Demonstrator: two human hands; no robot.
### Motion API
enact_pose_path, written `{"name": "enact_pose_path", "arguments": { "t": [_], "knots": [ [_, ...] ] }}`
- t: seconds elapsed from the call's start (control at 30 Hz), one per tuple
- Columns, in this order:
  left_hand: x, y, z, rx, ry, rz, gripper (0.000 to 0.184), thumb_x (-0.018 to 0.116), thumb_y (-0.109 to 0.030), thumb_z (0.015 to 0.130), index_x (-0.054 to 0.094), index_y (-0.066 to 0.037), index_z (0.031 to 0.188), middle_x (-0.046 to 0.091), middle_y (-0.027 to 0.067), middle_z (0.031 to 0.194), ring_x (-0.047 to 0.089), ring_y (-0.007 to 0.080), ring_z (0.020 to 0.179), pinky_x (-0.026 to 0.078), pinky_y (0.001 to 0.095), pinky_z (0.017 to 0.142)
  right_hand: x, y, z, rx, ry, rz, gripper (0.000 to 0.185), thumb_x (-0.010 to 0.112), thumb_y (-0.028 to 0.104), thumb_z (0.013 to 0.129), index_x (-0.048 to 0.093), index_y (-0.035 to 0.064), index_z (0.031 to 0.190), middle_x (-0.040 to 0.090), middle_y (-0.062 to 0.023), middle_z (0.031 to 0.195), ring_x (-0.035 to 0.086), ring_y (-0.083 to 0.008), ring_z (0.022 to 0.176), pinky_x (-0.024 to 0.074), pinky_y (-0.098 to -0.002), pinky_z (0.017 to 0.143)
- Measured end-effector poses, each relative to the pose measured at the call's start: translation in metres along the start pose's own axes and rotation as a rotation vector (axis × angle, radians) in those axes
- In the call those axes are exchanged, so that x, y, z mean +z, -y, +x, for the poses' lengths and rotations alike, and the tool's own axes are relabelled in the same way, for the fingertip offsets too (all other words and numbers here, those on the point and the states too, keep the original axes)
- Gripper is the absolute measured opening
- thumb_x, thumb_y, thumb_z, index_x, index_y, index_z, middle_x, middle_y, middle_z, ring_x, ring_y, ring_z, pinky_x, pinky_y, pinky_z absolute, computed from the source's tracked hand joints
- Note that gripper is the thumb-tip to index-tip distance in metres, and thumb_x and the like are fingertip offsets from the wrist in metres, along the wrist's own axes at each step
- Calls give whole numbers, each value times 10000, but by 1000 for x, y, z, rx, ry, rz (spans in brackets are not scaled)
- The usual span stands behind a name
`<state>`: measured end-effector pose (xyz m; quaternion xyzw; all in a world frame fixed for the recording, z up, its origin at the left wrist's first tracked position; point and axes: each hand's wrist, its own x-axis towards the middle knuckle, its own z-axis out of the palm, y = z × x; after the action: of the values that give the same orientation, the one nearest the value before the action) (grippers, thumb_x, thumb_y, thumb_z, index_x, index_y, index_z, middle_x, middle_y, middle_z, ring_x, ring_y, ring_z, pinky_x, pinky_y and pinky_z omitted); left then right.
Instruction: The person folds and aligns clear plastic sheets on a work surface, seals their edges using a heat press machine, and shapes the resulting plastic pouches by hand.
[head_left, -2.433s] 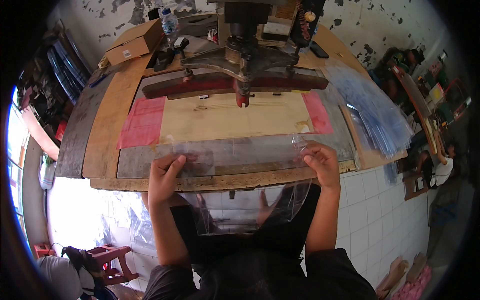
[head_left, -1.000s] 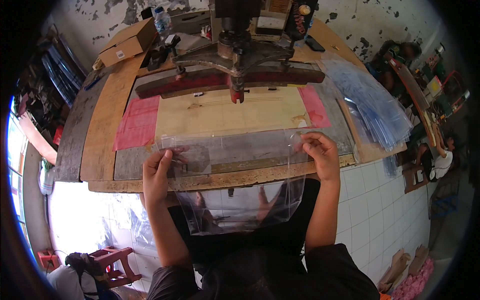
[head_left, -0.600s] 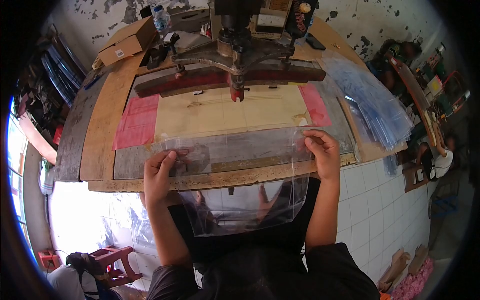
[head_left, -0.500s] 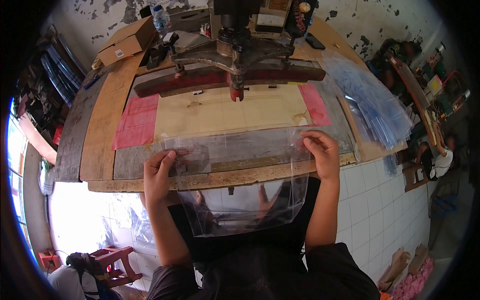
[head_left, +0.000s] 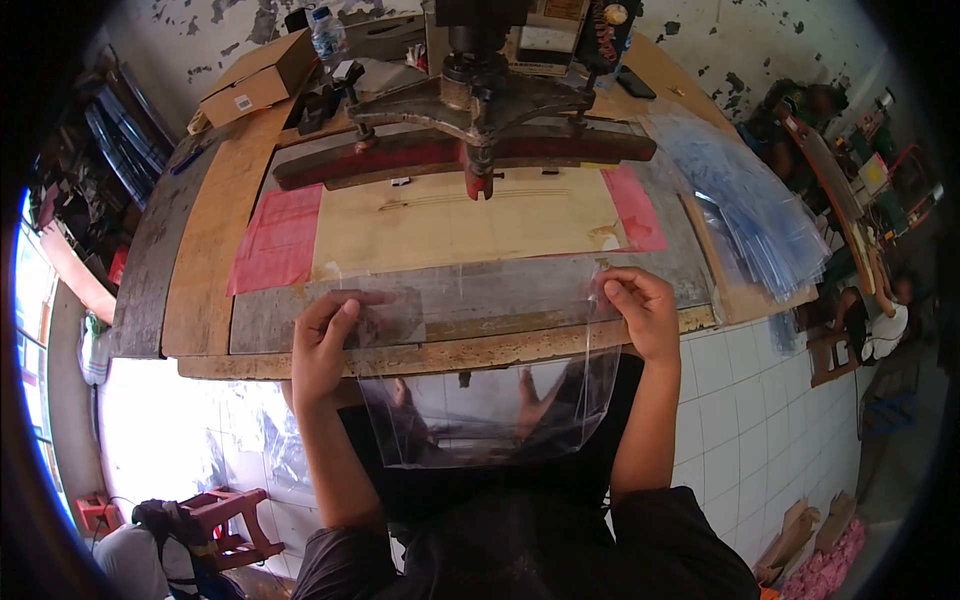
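Note:
A clear plastic sheet (head_left: 490, 410) stretches between my hands, its lower part hanging past the table's front edge and reflecting my arms. My left hand (head_left: 325, 340) pinches its left side, with the index finger showing through the film. At the opposite side, my right hand (head_left: 643, 308) grips the upper right corner between thumb and fingers. Beyond the sheet lies a cream-coloured pad (head_left: 460, 225) with a pink strip (head_left: 277, 238) at its left end and another pink strip (head_left: 636, 208) at its right. A red press bar (head_left: 400, 165) is above the pad's far side.
A stack of clear plastic sheets (head_left: 745, 200) lies at the table's right. A cardboard box (head_left: 258, 82), a water bottle (head_left: 326, 35) and a phone (head_left: 635, 83) sit farther back. A red stool (head_left: 232, 530) stands at lower left. Another person (head_left: 885, 325) is at far right.
The view has shifted slightly. My left index finger now extends farther across behind the film, and my right hand has dipped a little. Both hands still hold the sheet.

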<state>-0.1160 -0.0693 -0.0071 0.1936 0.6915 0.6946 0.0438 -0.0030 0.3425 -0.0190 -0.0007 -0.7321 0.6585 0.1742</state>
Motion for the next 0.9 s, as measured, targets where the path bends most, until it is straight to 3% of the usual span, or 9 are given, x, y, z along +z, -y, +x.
{"name": "enact_pose_path", "arguments": {
  "t": [0.2, 0.37, 0.47, 0.63, 0.77, 0.9],
  "knots": [
    [-5, 8, 0, -70, -49, 122, 308, 652, -241, 1105, 781, 38, 1086, 801, 70, 1000, 687, 79, 810, 505, 241, 675, 6, 10, 0, 1, -43, 25, 297, 752, 95, 1032, 703, -11, 1305, 720, -23, 924, 646, -81, 815, 532, -254, 742],
    [-1, 6, 0, -117, -119, 224, 251, 720, -223, 1070, 794, 16, 1092, 732, -12, 876, 650, 43, 816, 480, 215, 661, 5, 1, 1, -41, -71, -4, 256, 754, 81, 1028, 721, -10, 1264, 723, -15, 935, 641, -71, 813, 523, -236, 712],
    [5, 1, 0, -96, -128, 153, 201, 732, -143, 1053, 776, 15, 1170, 725, -9, 869, 654, 49, 818, 478, 202, 688, 4, 2, 0, -32, -82, -8, 230, 748, 72, 1028, 730, -9, 1243, 724, -12, 943, 642, -69, 816, 522, -232, 711],
    [9, -1, 0, -82, -141, 55, 371, 727, -20, 1025, 677, 0, 1393, 739, 7, 915, 659, 49, 836, 483, 194, 731, 2, -3, 0, -31, -97, -27, 210, 737, 68, 1030, 736, -8, 1225, 729, -28, 992, 636, -72, 814, 519, -241, 720],
    [15, -18, -2, -55, -119, 35, 560, 715, -61, 1037, 512, -3, 1556, 656, -43, 814, 517, 18, 701, 374, 202, 632, 2, -3, -1, -16, -95, -5, 199, 722, 49, 1030, 730, -10, 1220, 726, -37, 977, 634, -95, 801, 506, -251, 709],
    [7, -11, -1, -73, -62, 71, 549, 707, -68, 1047, 500, -3, 1551, 678, -27, 831, 529, 19, 714, 382, 198, 647, 4, 0, -1, -3, -112, -18, 180, 713, 46, 1037, 724, -16, 1206, 722, -44, 947, 620, -98, 779, 496, -252, 705]
  ]
}}
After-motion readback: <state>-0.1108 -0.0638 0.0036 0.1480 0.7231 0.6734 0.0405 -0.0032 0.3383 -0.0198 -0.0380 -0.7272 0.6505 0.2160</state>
